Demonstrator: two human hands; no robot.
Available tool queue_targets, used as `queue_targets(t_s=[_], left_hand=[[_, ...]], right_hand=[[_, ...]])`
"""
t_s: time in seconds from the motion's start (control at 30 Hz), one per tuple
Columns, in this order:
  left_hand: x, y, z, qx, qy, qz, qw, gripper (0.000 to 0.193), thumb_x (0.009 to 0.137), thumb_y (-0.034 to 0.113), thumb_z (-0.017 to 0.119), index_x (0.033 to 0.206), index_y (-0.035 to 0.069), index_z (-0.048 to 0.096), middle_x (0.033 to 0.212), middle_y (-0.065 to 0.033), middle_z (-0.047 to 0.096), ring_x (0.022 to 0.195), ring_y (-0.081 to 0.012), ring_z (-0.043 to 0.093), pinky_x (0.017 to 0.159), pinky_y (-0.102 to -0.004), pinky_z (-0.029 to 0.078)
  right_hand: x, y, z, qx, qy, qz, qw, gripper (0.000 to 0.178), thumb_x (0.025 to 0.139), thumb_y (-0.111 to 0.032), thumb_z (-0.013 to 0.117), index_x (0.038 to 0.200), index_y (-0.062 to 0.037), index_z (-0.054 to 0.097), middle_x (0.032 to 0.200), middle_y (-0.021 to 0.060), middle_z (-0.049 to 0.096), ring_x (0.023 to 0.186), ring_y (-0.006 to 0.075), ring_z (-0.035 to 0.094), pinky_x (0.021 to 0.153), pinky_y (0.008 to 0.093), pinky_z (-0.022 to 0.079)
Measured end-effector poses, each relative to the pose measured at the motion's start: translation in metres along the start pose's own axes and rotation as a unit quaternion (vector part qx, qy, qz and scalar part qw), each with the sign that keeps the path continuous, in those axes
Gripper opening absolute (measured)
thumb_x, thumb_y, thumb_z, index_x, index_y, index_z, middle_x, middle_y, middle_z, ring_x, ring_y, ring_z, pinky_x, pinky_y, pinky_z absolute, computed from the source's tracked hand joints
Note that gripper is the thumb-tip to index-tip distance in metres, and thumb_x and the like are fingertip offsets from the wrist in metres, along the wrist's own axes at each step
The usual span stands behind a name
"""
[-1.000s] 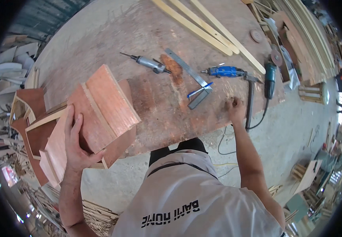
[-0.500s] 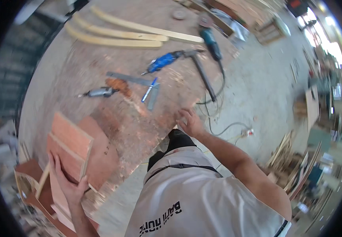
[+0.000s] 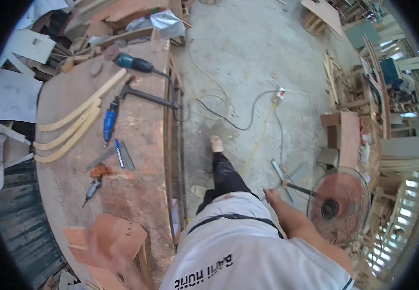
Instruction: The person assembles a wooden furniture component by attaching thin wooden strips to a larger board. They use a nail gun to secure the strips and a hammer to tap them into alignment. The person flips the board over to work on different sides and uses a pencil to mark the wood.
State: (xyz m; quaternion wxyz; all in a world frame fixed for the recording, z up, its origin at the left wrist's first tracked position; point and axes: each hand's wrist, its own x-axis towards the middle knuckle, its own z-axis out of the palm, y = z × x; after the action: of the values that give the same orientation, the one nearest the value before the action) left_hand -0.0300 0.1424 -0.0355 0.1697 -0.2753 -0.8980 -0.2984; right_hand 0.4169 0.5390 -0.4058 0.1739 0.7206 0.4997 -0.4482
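Observation:
My left hand (image 3: pixel 110 253) is smeared by motion over a reddish plywood piece (image 3: pixel 128 235) at the near end of the workbench. Its fingers cannot be made out, nor whether they touch the wood. My right hand (image 3: pixel 272 196) hangs over the floor beside my hip, away from the bench, its fingers mostly hidden. Farther up the bench lie a grey air tool (image 3: pixel 93 188), an orange-brown lump (image 3: pixel 100 170), a blue pen (image 3: pixel 119 153), a flat metal square (image 3: pixel 128 157) and a blue power tool (image 3: pixel 110 121).
Three curved wood strips (image 3: pixel 69 137), a hammer (image 3: pixel 149 96) and a green angle grinder (image 3: pixel 133 63) lie across the far bench (image 3: pixel 146 145). Cables (image 3: pixel 253 118) and a power strip (image 3: pixel 279 94) cross the floor. A standing fan (image 3: pixel 337 205) is close on my right.
My view and body have turned right, so the bench now lies to my left. My right hand has left the bench edge. My left hand has gone from gripping the plywood to a blur over it.

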Motion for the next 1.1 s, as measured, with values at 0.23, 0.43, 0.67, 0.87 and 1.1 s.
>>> queue_targets(t_s=[0.23, 0.43, 0.67, 0.87, 1.1], left_hand=[[-0.034, 0.062, 0.225, -0.288, -0.403, -0.241, 0.834, 0.042, 0.088, 0.017, 0.075, 0.125, 0.002, 0.062, 0.128, -0.0162, 0.061, 0.12, -0.0256, 0.058, 0.098, -0.0353, 0.048], [-0.009, 0.092, 0.316, -0.23, -0.453, -0.259, 0.821, 0.036, 0.089, 0.02, 0.074, 0.119, 0.002, 0.065, 0.114, -0.0138, 0.067, 0.099, -0.022, 0.063, 0.087, -0.035, 0.051], [0.186, 0.107, 0.407, -0.089, -0.216, -0.211, 0.949, 0.047, 0.094, 0.02, 0.07, 0.134, 0.0, 0.055, 0.129, -0.0143, 0.061, 0.123, -0.0239, 0.055, 0.106, -0.0365, 0.042], [0.21, 0.02, 0.469, 0.093, -0.241, -0.088, 0.962, 0.046, 0.101, 0.023, 0.056, 0.141, 0.003, 0.05, 0.153, -0.0182, 0.041, 0.148, -0.0307, 0.03, 0.121, -0.0418, 0.02], [0.184, 0.005, 0.475, 0.176, -0.202, -0.089, 0.959, 0.057, 0.102, 0.048, 0.042, 0.137, 0.002, 0.047, 0.155, -0.0168, 0.035, 0.147, -0.0333, 0.028, 0.121, -0.0483, 0.018]], right_hand=[[0.072, -0.033, 0.015, 0.004, -0.075, -0.177, 0.981, 0.043, 0.088, -0.037, 0.069, 0.103, 0.002, 0.075, 0.09, 0.0157, 0.074, 0.081, 0.0241, 0.07, 0.076, 0.0398, 0.056], [0.134, -0.149, -0.1, 0.044, -0.065, -0.092, 0.993, 0.036, 0.092, -0.037, 0.062, 0.093, -0.0022, 0.073, 0.085, 0.0098, 0.072, 0.073, 0.0195, 0.068, 0.066, 0.0354, 0.055], [0.279, -0.301, -0.155, -0.003, -0.051, -0.244, 0.968, 0.036, 0.094, -0.034, 0.066, 0.099, 0.0018, 0.07, 0.08, 0.0074, 0.069, 0.067, 0.0138, 0.064, 0.057, 0.0289, 0.05], [0.436, -0.39, -0.03, 0.018, -0.126, -0.226, 0.966, 0.034, 0.096, -0.035, 0.066, 0.106, -0.003, 0.069, 0.085, 0.0044, 0.068, 0.07, 0.0119, 0.064, 0.058, 0.0265, 0.048], [0.571, -0.415, 0.182, 0.025, -0.235, -0.07, 0.969, 0.038, 0.099, -0.036, 0.057, 0.122, -0.0058, 0.063, 0.094, 0.0071, 0.066, 0.084, 0.0209, 0.061, 0.071, 0.0343, 0.049]])
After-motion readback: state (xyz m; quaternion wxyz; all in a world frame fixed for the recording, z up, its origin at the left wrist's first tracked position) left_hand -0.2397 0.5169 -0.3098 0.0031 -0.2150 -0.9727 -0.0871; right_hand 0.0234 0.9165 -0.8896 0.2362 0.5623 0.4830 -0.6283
